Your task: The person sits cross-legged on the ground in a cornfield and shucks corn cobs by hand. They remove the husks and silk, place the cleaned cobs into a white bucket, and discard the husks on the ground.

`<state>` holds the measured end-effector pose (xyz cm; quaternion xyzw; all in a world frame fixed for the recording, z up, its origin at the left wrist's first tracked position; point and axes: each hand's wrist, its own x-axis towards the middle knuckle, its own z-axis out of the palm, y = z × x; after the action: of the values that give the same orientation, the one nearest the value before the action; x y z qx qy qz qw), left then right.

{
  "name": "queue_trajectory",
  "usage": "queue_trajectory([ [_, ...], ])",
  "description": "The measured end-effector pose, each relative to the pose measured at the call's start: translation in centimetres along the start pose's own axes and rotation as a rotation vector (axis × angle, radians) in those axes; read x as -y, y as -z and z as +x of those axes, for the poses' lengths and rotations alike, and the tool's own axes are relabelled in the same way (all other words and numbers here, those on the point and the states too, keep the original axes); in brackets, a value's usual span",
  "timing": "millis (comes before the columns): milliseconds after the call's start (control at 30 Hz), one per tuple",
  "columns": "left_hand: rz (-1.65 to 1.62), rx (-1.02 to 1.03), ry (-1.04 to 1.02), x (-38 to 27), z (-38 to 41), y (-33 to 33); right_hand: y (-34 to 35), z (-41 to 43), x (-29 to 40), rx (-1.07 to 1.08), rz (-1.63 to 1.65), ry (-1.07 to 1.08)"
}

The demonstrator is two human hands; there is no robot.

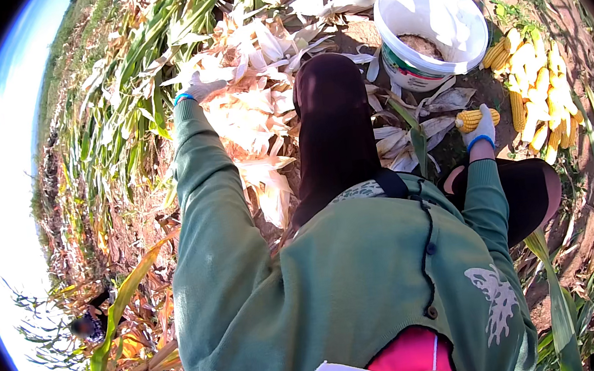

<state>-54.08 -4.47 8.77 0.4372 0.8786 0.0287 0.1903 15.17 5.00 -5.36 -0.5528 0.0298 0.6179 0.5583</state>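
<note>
My right hand [481, 128], in a white work glove with a blue cuff, is closed around a husked yellow corn cob [468, 121]. It is low over the ground, left of a pile of husked corn cobs [539, 87]. My left hand [205, 89], gloved the same way, reaches out at the upper left over a heap of dry corn husks [252, 114]. Glare blurs its fingers, and whether it grips a husk does not show. A white plastic bucket [410, 75] stands beyond my knee, between the husks and the cob pile, with some pale brown matter at its bottom.
Green and yellowing corn stalks [141, 66] lie along the left. Loose dry husks [395, 146] are scattered between my legs. Long corn leaves [559, 316] lie at the lower right. Another person [94, 323] is far off at the lower left.
</note>
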Motion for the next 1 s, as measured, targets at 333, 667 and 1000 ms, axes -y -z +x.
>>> queue_trajectory([
  [333, -0.116, -0.688, -0.165, -3.9, -3.3, 3.3, -0.9, -0.7, -0.2, 0.002, -0.006, 0.069],
  [667, 0.267, -0.092, -0.057, -1.7, -4.8, 6.0, -4.8, -6.8, 3.5, -0.055, 0.021, 0.176],
  [1000, -0.227, 0.223, 0.174, -2.0, -4.3, 7.6, -5.0, -14.5, 16.0, 0.367, -0.009, 0.11],
])
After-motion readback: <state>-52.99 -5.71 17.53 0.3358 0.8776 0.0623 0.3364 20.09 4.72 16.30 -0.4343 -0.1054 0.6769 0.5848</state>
